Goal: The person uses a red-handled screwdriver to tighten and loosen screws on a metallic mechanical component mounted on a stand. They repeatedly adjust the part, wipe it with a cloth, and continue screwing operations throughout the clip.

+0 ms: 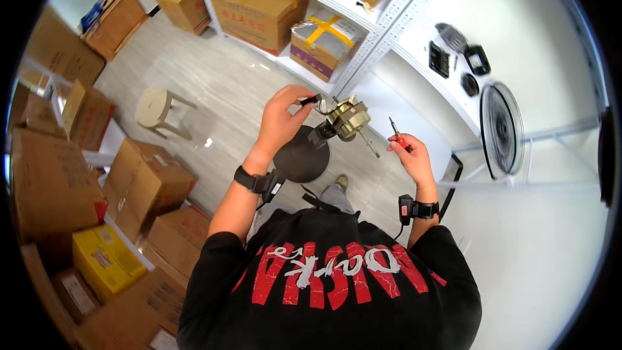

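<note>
A brass-coloured electric fan motor (350, 116) with a thin metal shaft pointing to the lower right stands in front of me, on a stand with a round black base (302, 159) on the floor. My left hand (282, 115) is closed, pinching a small black block-shaped part (311, 100) beside the motor. Wires run between that part and the motor. On the motor's other side, my right hand (413, 157) is closed around the red handle of a screwdriver (400, 140). Its metal tip points up and away from me, apart from the motor.
To the right, a white shelf (424, 81) bears a bit set (439, 59), a grey cover (451, 37) and black parts. A round black fan guard (501, 129) leans there. A beige stool (155, 109) and stacked cardboard boxes (146, 185) stand left; shelving with boxes is ahead.
</note>
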Action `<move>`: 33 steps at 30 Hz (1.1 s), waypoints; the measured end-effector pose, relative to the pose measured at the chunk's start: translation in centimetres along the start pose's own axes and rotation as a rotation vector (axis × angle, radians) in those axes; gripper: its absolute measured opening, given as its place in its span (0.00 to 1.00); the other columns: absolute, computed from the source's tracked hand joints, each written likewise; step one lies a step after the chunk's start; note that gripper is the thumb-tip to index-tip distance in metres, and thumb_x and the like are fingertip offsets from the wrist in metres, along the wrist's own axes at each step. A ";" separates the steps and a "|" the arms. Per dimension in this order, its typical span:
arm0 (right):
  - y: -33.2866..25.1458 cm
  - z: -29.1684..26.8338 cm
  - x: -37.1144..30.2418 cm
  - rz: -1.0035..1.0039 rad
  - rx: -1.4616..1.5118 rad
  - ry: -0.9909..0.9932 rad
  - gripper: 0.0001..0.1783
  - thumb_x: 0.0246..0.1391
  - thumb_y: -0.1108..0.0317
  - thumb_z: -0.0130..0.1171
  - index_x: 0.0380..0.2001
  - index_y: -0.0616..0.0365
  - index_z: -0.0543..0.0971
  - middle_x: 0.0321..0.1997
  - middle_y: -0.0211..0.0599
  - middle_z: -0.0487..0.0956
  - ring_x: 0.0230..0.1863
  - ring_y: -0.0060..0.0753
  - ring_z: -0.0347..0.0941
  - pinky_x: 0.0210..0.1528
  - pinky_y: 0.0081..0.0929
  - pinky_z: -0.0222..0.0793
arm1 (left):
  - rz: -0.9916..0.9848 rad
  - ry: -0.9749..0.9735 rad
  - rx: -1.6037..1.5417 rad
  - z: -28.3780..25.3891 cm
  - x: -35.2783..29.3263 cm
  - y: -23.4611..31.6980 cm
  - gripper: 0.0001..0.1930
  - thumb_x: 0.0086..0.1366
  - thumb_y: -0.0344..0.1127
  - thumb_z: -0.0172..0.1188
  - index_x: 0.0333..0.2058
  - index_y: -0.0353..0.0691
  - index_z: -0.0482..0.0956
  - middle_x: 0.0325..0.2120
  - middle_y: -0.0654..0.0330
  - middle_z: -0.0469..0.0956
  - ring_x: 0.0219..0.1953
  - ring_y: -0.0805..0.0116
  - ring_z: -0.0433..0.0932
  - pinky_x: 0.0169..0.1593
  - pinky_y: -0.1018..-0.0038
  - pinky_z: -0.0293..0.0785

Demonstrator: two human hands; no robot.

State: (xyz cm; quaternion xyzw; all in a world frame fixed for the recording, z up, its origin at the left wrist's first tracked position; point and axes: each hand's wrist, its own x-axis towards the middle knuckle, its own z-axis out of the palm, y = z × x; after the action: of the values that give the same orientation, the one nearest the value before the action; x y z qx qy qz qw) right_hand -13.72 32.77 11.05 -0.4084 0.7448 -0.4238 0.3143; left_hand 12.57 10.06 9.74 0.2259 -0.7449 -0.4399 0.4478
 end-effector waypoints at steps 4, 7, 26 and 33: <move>-2.1 1.1 -2.5 -0.034 -0.038 0.113 0.06 0.59 0.70 0.62 0.37 0.62 0.81 0.29 0.22 0.78 0.28 0.12 0.65 0.33 0.16 0.63 | -0.019 -0.150 -0.141 0.0 3.4 -0.6 0.10 0.60 0.22 0.62 0.41 0.35 0.79 0.39 0.60 0.79 0.43 0.70 0.80 0.45 0.74 0.77; -4.0 2.3 -4.4 -0.009 -0.005 0.251 0.06 0.55 0.70 0.67 0.34 0.61 0.81 0.25 0.19 0.73 0.29 0.13 0.63 0.33 0.16 0.62 | -0.037 -0.245 -0.267 0.7 5.3 -1.5 0.10 0.62 0.23 0.62 0.43 0.35 0.79 0.40 0.62 0.79 0.43 0.72 0.79 0.47 0.74 0.77; -11.6 20.1 -6.2 0.194 0.301 0.941 0.05 0.52 0.80 0.63 0.25 0.63 0.77 0.29 0.34 0.79 0.27 0.19 0.71 0.29 0.19 0.66 | -0.235 -1.266 -0.677 1.2 16.2 -12.2 0.14 0.56 0.20 0.65 0.42 0.35 0.78 0.43 0.62 0.75 0.47 0.72 0.76 0.48 0.75 0.78; -17.5 31.2 -1.1 0.478 0.179 1.041 0.09 0.57 0.73 0.63 0.23 0.62 0.76 0.24 0.28 0.77 0.26 0.15 0.67 0.29 0.19 0.62 | -0.300 -1.483 -0.707 0.3 15.0 -15.1 0.13 0.59 0.22 0.64 0.43 0.36 0.77 0.39 0.62 0.78 0.43 0.73 0.78 0.48 0.76 0.77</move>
State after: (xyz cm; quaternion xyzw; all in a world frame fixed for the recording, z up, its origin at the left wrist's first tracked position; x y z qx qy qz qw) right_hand 18.20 16.65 12.88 0.0615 0.8343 -0.5473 0.0270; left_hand 4.00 -8.44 3.72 -0.1794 -0.6267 -0.7373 -0.1773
